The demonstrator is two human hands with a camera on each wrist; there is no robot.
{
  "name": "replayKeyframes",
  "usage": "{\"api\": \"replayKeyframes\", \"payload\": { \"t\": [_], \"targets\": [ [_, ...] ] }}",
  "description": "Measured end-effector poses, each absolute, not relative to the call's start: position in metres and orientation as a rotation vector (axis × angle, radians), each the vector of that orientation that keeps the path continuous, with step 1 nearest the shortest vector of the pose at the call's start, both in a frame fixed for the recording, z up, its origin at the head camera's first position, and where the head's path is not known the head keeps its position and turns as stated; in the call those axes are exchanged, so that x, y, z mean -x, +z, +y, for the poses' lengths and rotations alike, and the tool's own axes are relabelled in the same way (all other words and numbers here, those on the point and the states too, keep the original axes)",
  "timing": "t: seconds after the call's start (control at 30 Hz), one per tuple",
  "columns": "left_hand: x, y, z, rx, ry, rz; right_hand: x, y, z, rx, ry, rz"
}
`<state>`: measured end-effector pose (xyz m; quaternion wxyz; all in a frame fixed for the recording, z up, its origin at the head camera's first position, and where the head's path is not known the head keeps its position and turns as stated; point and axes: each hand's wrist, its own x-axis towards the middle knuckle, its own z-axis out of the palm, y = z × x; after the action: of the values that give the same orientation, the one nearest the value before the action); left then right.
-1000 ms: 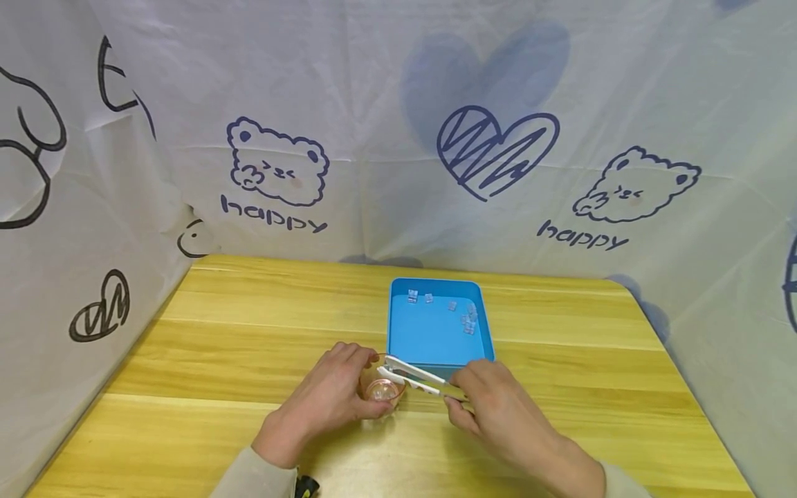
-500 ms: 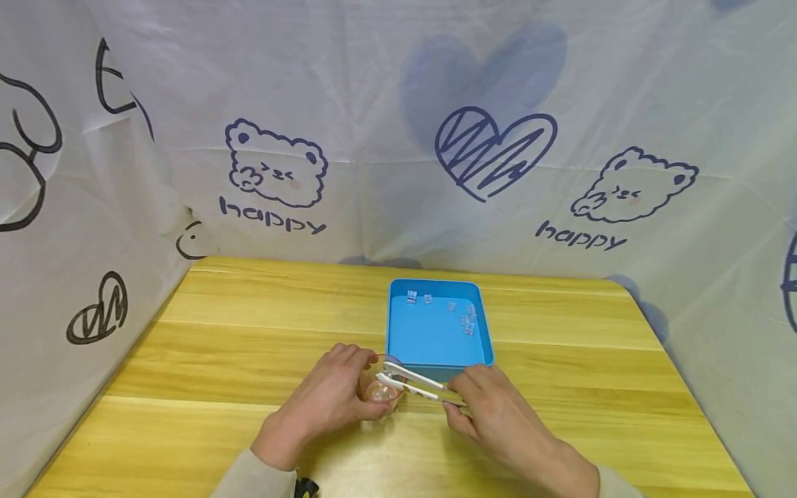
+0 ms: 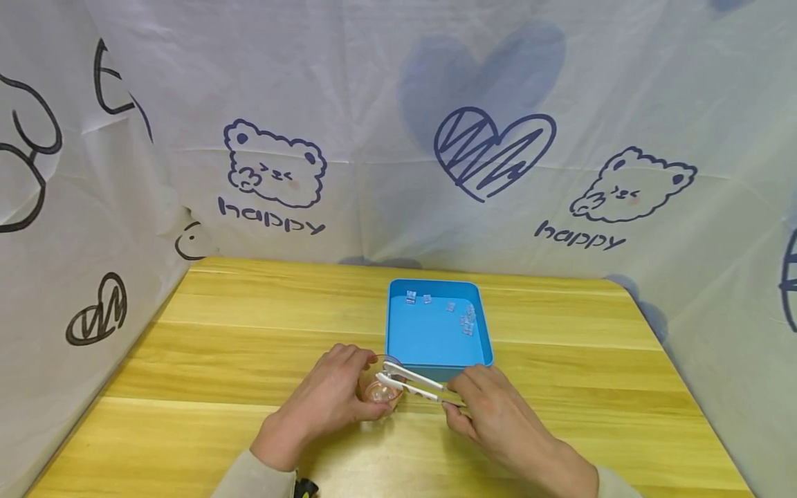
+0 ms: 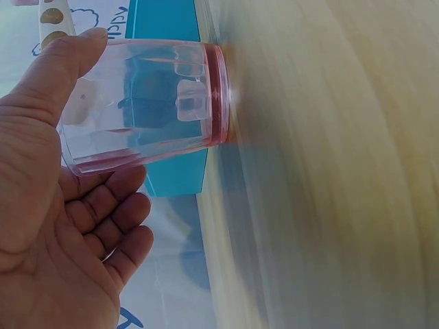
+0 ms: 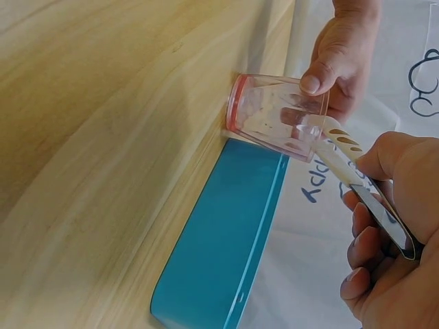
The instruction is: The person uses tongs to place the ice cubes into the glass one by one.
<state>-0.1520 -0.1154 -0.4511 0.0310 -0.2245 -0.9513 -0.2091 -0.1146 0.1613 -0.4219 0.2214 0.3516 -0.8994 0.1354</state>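
My left hand (image 3: 326, 391) holds a clear, pink-tinted plastic cup (image 4: 151, 103) upright on the table, thumb and fingers on either side near the rim. At least one clear cube (image 4: 193, 100) lies at the cup's bottom in the left wrist view. My right hand (image 3: 501, 411) grips metal tongs (image 5: 381, 212) with white tips (image 3: 414, 377). These tips reach over the rim into the cup's mouth and stand slightly apart. Something clear shows between them, too small to make out surely. Behind the cup, a blue tray (image 3: 429, 346) holds several clear cubes (image 3: 468, 319).
The tray stands just beyond both hands on the wood-grain table (image 3: 268, 332). A white cloth (image 3: 373, 90) with printed bears and hearts hangs behind and at the sides. A small black object (image 3: 305, 487) shows by the left sleeve.
From the first frame, my right hand has shifted slightly left and down, so the tong tips sit a little lower at the cup. The left hand and cup stay nearly still.
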Motion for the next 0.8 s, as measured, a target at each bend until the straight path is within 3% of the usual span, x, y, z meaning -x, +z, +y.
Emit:
{"api": "replayKeyframes", "payload": {
  "t": [0.8],
  "targets": [
    [0.1532, -0.4529, -0.1154, 0.696, -0.637, -2.917, 0.1145, -0.4223, 0.1612, -0.977, 0.365, -2.477]
  ]
}}
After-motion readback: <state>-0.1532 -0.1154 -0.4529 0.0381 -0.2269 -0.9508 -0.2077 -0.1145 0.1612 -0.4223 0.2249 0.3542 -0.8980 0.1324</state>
